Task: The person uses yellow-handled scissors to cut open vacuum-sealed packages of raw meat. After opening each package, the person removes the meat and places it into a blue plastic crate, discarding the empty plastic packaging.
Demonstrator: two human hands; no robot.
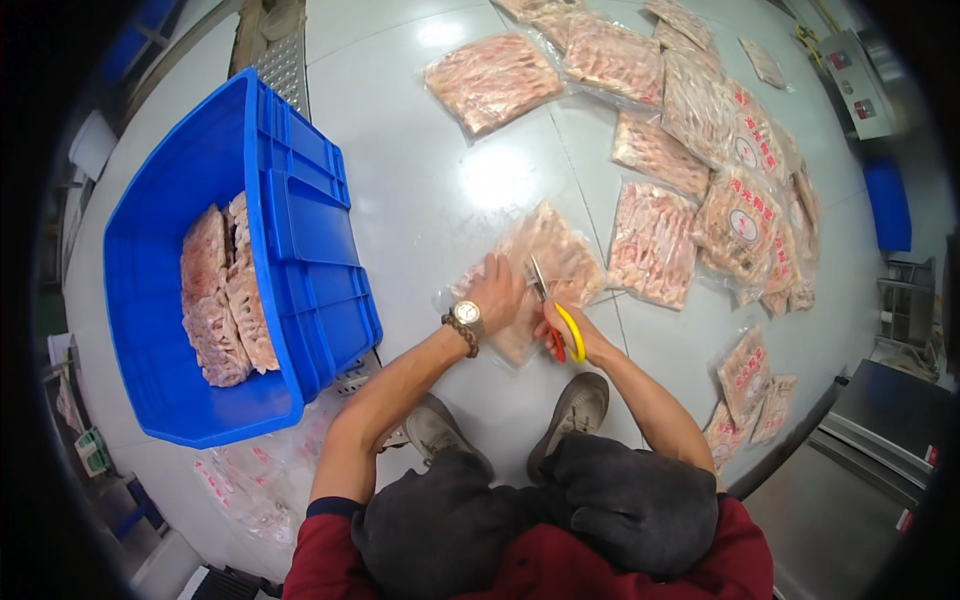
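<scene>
On the floor before my feet lies a clear plastic pack of pale pink frozen meat (553,247). My left hand (496,294) rests on its left side, fingers stretched out over the plastic. In my right hand (580,330) is a pair of scissors (570,332) with red and yellow handles. The metal blades point away from me and lie over the pack, close to my left fingertips. Whether the blades have entered the plastic cannot be made out.
At my left stands a blue crate (310,235) with unwrapped frozen meat blocks (215,300) inside. Crumpled plastic bags (250,485) lie beside it. Several sealed packs (650,245) are spread and piled at the far right. More packs (743,375) lie near a steel cabinet (850,480).
</scene>
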